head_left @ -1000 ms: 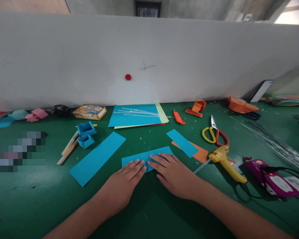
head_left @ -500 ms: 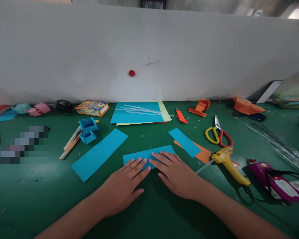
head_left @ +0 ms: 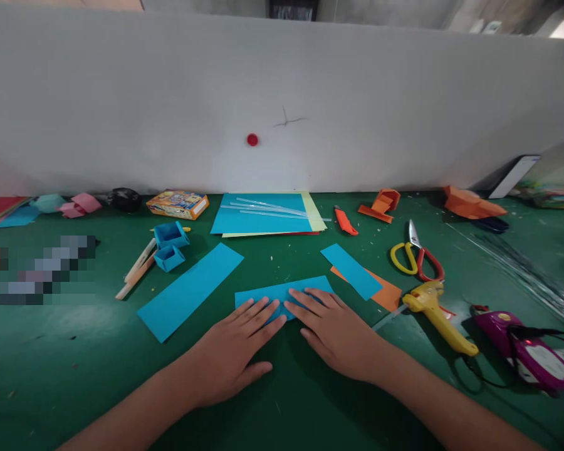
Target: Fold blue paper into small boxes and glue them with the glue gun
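A blue paper strip lies on the green table under both hands. My left hand rests flat with fingers stretched across the strip's left half, thumb apart on the table. Across the right half spread the fingers of my right hand; they hide the strip's lower part. To the left lies a longer blue paper strip, and a small folded blue paper piece stands behind it. On the right, a shorter blue strip overlaps an orange paper piece.
A yellow glue gun, scissors and a purple device with a cord are at right. Behind lie blue sheets with clear sticks, an orange cutter, a box and folded orange paper. A white wall stands behind.
The whole view has shifted slightly, so everything sits a little further right. Both hands stay flat on the blue strip, with no clear movement against it.
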`<move>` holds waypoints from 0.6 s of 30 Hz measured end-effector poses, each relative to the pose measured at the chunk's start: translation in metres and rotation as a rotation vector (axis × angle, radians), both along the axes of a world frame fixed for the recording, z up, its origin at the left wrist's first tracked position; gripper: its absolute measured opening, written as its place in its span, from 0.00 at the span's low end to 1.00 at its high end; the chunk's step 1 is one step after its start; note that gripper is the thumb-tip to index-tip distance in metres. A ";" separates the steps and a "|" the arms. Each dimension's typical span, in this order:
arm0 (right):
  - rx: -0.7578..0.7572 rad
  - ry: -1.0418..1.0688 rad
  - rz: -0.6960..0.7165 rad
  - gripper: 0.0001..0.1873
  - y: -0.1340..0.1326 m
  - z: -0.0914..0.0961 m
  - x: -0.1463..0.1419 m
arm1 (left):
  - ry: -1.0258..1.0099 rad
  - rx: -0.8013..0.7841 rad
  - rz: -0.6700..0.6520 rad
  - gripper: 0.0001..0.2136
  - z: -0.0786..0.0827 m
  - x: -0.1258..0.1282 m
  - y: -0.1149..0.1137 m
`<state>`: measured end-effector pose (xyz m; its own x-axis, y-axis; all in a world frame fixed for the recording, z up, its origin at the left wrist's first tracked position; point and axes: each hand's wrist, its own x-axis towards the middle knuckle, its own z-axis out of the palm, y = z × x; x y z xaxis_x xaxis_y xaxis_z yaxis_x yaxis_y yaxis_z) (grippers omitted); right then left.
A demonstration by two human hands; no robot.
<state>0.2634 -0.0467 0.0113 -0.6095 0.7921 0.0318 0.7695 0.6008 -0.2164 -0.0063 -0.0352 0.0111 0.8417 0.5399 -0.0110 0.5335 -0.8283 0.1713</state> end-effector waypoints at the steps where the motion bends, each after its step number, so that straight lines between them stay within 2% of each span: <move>1: -0.002 -0.002 0.002 0.29 0.000 0.000 0.000 | -0.007 -0.001 -0.002 0.32 0.001 0.000 0.000; 18: 0.012 -0.043 -0.012 0.29 0.000 0.000 0.000 | 0.031 0.004 0.002 0.31 0.001 0.001 0.001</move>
<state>0.2629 -0.0469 0.0111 -0.6007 0.7993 0.0152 0.7853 0.5935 -0.1762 -0.0052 -0.0341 0.0121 0.8398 0.5418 -0.0346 0.5403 -0.8277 0.1513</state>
